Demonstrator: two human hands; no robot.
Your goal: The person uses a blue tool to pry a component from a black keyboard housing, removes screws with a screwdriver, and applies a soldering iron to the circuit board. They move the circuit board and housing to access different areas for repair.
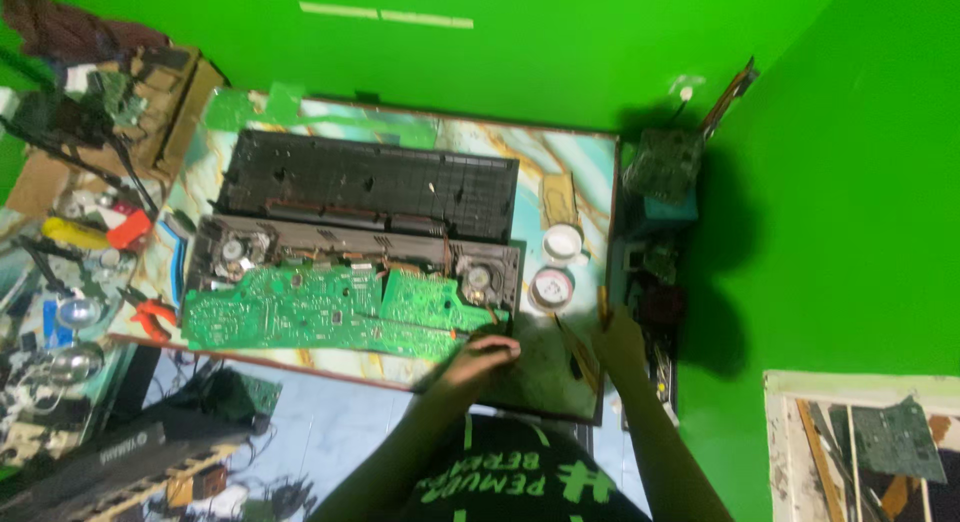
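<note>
An opened electronic keyboard lies on the marble-patterned table (560, 162). Its black shell (365, 182) is at the back, with a long green circuit board (300, 317) in front and a round speaker (478, 279) at the right end. My left hand (488, 354) rests at the board's right front corner, its fingers closed on a thin tool (462, 333) with an orange tip that touches the board. My right hand (618, 340) is at the table's right edge, curled around a thin brown rod (603, 307) that points up.
Two round tins (563, 242) (551, 287) stand right of the keyboard. Red-handled pliers (150, 319) lie at the table's left edge beside cluttered tools and boxes (70, 232). More circuit boards (665, 162) are stacked at the right. Green walls surround the table.
</note>
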